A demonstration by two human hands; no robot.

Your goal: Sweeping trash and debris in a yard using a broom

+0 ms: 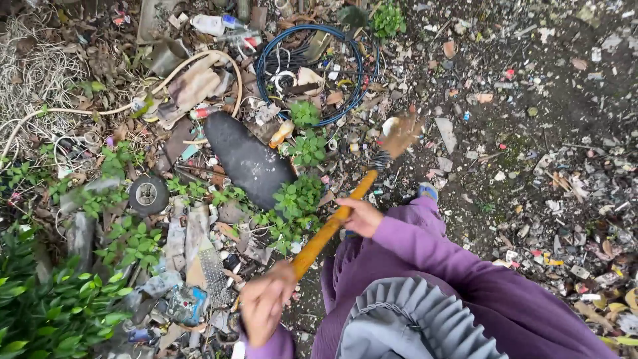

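A: Both hands on one tool: a long orange wooden broom handle [332, 225], running from lower left up to the right.

B: Grips?

A: Left hand [264, 307] low on the handle, fingers curled round it, blurred. Right hand [362, 217] higher up, fingers wrapped over the shaft, purple sleeve [438, 256] behind it.

B: Working end?

A: Tan bristle head [401, 135], blurred, above the littered dark soil [558, 106], just right of the coiled blue cable ring [309, 73]. Whether the bristles touch the ground, cannot tell.

B: Surroundings?

A: Flat black oval slab [247, 159] left of the handle, small green weeds [297, 199] between them. Small black wheel with grey hub [147, 194] further left. Clear plastic bottle [212, 24] at the top. Pale hose loop [199, 66] near it. Broad-leaved green shrub [53, 312] at lower left. Grey pleated cloth [412, 322] at the bottom edge.
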